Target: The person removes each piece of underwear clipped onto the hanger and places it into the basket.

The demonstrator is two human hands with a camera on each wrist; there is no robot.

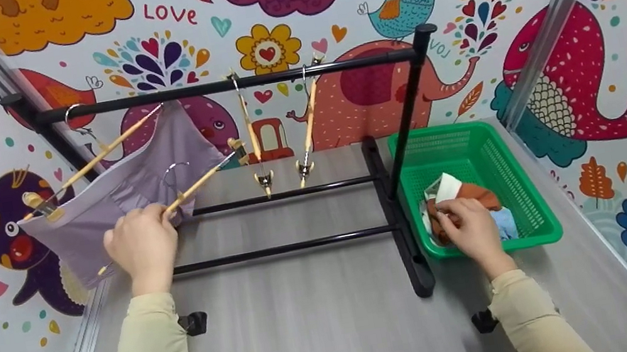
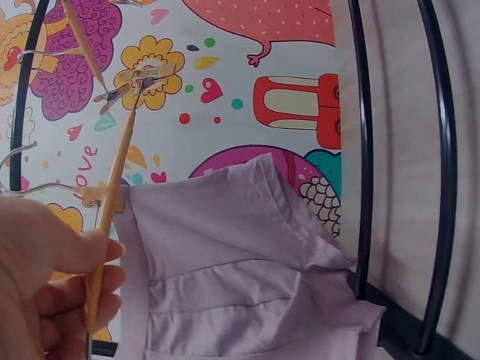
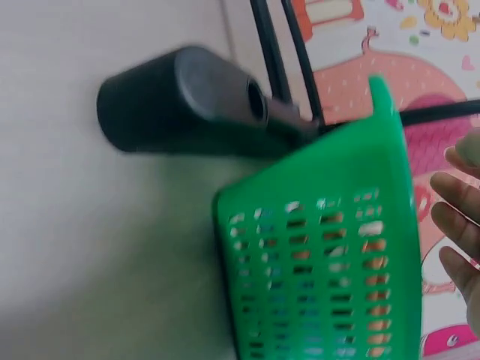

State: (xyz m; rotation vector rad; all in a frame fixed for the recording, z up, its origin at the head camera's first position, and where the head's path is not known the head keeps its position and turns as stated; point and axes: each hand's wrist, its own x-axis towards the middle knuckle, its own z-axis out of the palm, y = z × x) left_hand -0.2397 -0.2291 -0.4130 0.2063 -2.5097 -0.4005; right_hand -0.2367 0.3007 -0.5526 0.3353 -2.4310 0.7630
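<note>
My left hand (image 1: 144,246) grips the wooden bar of a clip hanger (image 1: 202,186) in front of the rack. In the left wrist view, thumb and fingers curl round this hanger (image 2: 118,165). Just behind it, a pair of lilac shorts (image 1: 82,218) hangs from another clip hanger (image 1: 106,152) on the rack. My right hand (image 1: 474,232) is over the green basket (image 1: 529,191), close to the brown-and-white clothing (image 1: 472,194) inside. The right wrist view shows the fingers (image 3: 457,210) loosely bent and apart, with nothing between them.
The black rack (image 1: 272,78) carries two more clip hangers (image 1: 252,129) in its middle, without garments. Its right foot (image 1: 403,237) stands beside the basket. A light blue cloth (image 1: 505,223) lies in the basket. A patterned wall (image 1: 576,68) closes off the back and sides.
</note>
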